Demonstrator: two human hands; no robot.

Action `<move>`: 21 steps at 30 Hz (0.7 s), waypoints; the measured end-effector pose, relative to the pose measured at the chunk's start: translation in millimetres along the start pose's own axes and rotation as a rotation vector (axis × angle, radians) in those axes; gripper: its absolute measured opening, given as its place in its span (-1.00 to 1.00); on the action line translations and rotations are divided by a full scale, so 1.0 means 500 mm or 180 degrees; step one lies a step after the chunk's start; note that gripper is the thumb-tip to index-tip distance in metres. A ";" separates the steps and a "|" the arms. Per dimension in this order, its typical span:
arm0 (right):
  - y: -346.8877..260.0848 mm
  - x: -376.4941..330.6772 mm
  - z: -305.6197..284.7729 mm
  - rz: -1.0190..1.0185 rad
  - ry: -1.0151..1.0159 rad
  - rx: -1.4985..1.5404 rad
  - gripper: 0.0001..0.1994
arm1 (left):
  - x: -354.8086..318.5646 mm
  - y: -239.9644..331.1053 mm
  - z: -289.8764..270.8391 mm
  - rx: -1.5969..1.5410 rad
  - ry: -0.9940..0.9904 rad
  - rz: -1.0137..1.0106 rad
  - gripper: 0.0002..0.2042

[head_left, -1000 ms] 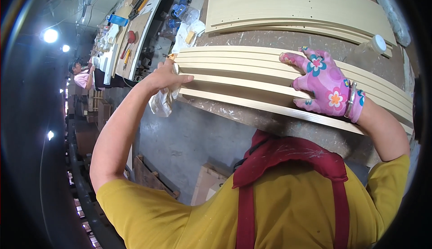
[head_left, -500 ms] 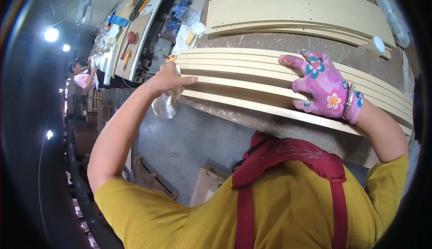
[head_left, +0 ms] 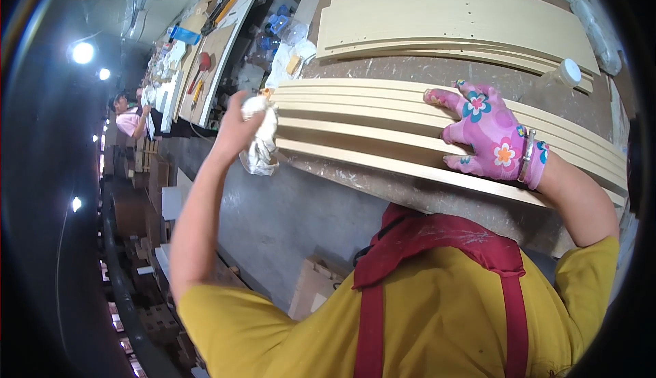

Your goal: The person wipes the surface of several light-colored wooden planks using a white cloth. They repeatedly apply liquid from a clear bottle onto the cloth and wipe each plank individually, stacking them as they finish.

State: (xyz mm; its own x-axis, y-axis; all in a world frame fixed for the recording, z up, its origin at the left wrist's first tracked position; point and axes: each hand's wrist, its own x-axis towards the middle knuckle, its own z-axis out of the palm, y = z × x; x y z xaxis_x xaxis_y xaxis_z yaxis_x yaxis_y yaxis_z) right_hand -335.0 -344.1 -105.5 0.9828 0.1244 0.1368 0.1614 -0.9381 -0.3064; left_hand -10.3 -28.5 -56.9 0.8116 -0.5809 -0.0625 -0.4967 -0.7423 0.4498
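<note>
Several pale wooden boards (head_left: 355,128) stand on edge side by side along the near part of the workbench, with gaps between the nearer ones. My bare left hand (head_left: 237,130) is closed on a crumpled white cloth (head_left: 262,147) at the left ends of these boards. The cloth hangs down past the end of the nearest one. My right hand (head_left: 490,132), in a pink flowered glove, lies across the top edges toward their right half, its fingers spread apart. It touches the boards without gripping any tool.
Flat boards with small holes (head_left: 437,12) are stacked at the bench's far side. A white-lidded container (head_left: 568,72) stands beside them. A yellowish block (head_left: 294,63) rests on white cloth at the far left. Beyond, a person in pink (head_left: 130,119) stands near another bench (head_left: 217,50) with tools.
My left hand has drawn back left from the board ends, and its thumb has come off the boards. More of the white cloth shows. My right hand has stayed nearly in place.
</note>
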 end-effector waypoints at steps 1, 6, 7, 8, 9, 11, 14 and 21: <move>-0.003 -0.002 0.002 0.0022 0.0032 0.0024 -0.73 | -0.009 -0.004 -0.001 0.0001 0.0598 0.0167 -0.48; -0.009 0.003 0.003 0.0055 -0.0014 0.0036 -0.73 | -0.069 0.086 0.110 0.0214 0.0618 0.0158 -0.67; -0.006 0.004 0.001 0.0041 -0.0010 0.0023 -0.73 | -0.069 0.105 0.142 0.0364 0.0611 0.0252 -0.66; 0.003 0.002 0.003 0.0051 0.0004 0.0026 -0.73 | -0.072 0.137 0.162 0.0130 0.0396 0.0280 -0.65; 0.005 0.004 0.005 0.0038 0.0014 0.0048 -0.72 | -0.086 0.174 0.174 -0.0091 0.0185 0.0280 -0.65; 0.008 0.019 -0.014 0.0186 -0.0271 0.0277 -0.71 | -0.127 0.240 0.230 -0.0098 0.0132 0.0987 -0.67; -0.003 0.014 -0.010 0.0131 -0.0200 0.0126 -0.72 | -0.120 0.272 0.223 -0.0030 -0.0277 0.1353 -0.71; -0.019 0.006 -0.006 0.0076 -0.0159 0.0115 -0.76 | 0.004 -0.073 0.042 0.1220 0.0753 -0.0102 -0.61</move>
State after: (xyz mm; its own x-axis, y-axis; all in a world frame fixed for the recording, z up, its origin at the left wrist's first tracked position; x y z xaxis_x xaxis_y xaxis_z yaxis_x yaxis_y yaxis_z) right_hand -333.9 -335.8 -99.6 0.9895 0.1191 0.0821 0.1402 -0.9288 -0.3430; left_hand 3.1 -9.3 -92.1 0.8542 -0.4964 0.1545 -0.5121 -0.8546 0.0857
